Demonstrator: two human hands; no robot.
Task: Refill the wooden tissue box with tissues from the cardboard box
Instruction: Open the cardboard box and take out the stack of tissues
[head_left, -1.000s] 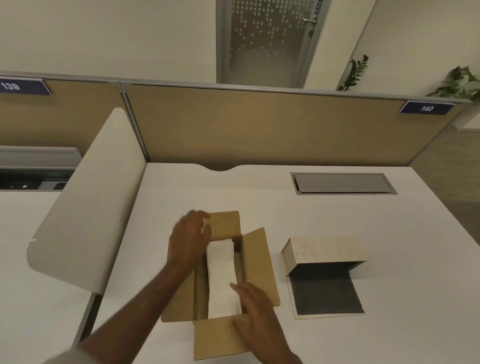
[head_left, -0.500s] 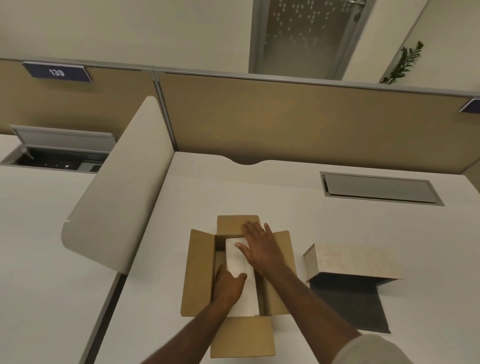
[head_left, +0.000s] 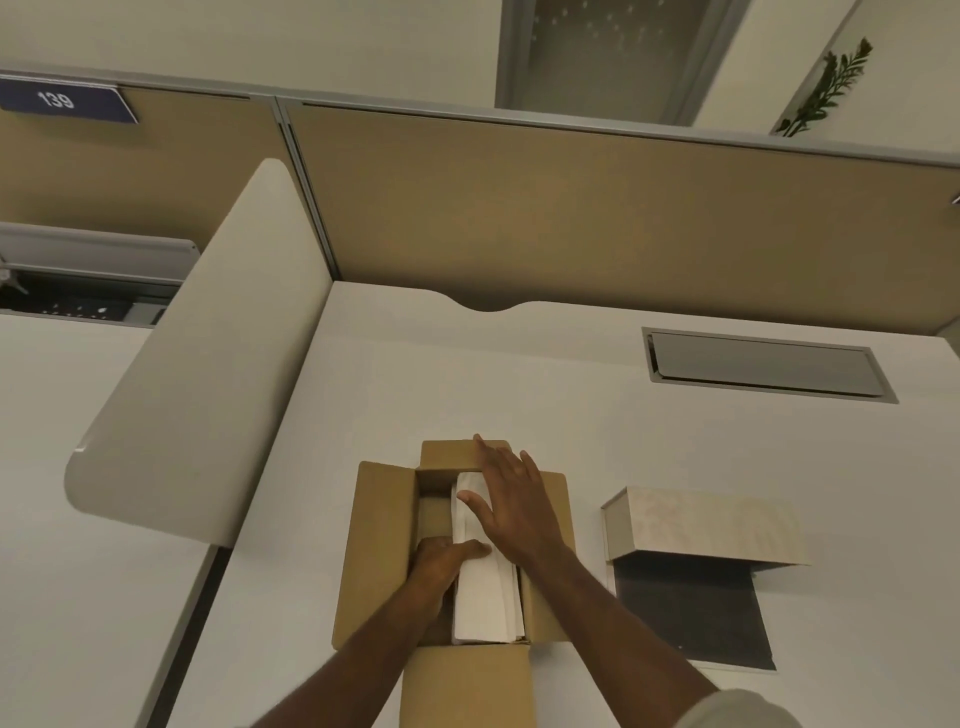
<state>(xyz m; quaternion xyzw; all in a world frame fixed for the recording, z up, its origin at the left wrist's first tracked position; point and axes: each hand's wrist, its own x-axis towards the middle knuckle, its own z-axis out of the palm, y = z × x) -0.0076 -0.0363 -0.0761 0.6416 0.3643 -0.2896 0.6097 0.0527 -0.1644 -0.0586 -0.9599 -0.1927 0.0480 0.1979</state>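
Observation:
An open cardboard box (head_left: 382, 551) sits on the white desk, all flaps folded outward. A white tissue stack (head_left: 485, 608) lies along the box's right side. My left hand (head_left: 444, 566) reaches into the box; its fingers go down the stack's left side and the thumb lies on top. My right hand (head_left: 514, 501) lies flat on the stack's far end, fingers spread. To the right, the pale wooden tissue box (head_left: 701, 525) stands open above its dark base panel (head_left: 691, 613). No tissues show in it.
A white rounded side divider (head_left: 182, 389) rises left of the cardboard box. A tan partition (head_left: 571, 218) closes the desk's far edge. A grey cable hatch (head_left: 763, 364) is set into the desk at the back right. Another desk lies beyond the divider.
My left hand moved from the far flap to the stack's near left side. My right hand moved from the near end to the far end. The camera's view shifted.

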